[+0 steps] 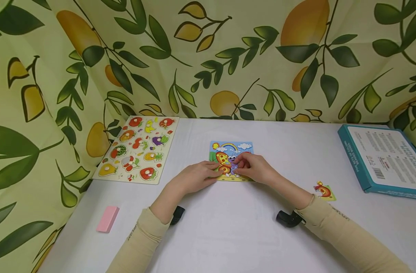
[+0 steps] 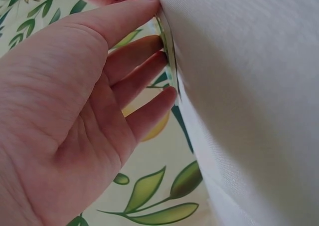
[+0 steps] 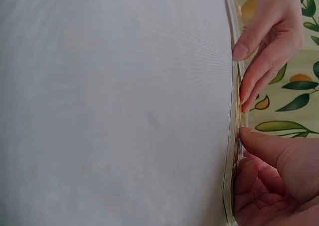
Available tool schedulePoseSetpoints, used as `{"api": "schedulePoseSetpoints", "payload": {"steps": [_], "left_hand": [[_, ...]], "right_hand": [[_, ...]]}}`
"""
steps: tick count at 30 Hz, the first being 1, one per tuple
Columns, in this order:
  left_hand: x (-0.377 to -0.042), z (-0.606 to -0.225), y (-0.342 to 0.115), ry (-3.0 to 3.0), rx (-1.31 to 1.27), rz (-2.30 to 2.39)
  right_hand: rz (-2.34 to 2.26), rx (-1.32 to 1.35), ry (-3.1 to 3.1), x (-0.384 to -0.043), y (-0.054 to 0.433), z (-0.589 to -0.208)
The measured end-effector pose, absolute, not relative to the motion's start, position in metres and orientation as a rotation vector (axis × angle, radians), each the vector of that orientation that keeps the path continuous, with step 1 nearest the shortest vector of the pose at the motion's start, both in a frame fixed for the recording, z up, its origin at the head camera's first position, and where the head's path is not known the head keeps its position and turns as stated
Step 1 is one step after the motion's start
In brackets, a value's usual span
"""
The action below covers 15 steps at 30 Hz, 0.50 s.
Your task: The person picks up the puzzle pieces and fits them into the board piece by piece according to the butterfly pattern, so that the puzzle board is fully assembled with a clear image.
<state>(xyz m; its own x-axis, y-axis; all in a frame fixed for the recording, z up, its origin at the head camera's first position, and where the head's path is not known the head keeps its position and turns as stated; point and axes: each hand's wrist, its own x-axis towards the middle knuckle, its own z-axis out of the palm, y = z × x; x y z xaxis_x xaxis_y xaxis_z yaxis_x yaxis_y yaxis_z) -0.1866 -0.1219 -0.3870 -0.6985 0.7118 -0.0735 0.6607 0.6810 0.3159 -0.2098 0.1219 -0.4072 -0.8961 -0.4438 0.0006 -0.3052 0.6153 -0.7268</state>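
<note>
A butterfly jigsaw puzzle (image 1: 231, 145) lies in a flat tray in the middle of the white table, under a printed sun and rainbow. Against its left edge rests my left hand (image 1: 199, 176), fingers mostly straight; the left wrist view shows this hand (image 2: 84, 96) with its fingertips at the board's rim. My right hand (image 1: 254, 167) is over the puzzle's right part, its fingers curled and its thumb and forefinger gripping a puzzle piece by the butterfly's body, mostly hidden by the hand. A loose puzzle piece (image 1: 325, 192) with a red-orange wing lies to the right, near the right forearm.
A fruit peg board (image 1: 164, 159) stands at the back left, with a pink block (image 1: 107, 219) in front of it. On the right lies a teal and white box (image 1: 387, 159). Black curved pieces (image 1: 289, 218) show beside both forearms. A leaf-patterned curtain (image 1: 225, 76) borders the table.
</note>
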Motion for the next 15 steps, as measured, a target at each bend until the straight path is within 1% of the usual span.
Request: {"api": "schedulePoseSetpoints", "payload": {"steps": [9,15], "left_hand": [[-0.184,-0.387,-0.117,2.719,1.233,0.42],[-0.181,-0.386,-0.108,2.605,1.224,0.46]], "right_hand": [[-1.101,-0.712,2.607,-0.21,0.127,-0.403],[-1.105,-0.763,2.603,-0.209,0.129,-0.403]]}}
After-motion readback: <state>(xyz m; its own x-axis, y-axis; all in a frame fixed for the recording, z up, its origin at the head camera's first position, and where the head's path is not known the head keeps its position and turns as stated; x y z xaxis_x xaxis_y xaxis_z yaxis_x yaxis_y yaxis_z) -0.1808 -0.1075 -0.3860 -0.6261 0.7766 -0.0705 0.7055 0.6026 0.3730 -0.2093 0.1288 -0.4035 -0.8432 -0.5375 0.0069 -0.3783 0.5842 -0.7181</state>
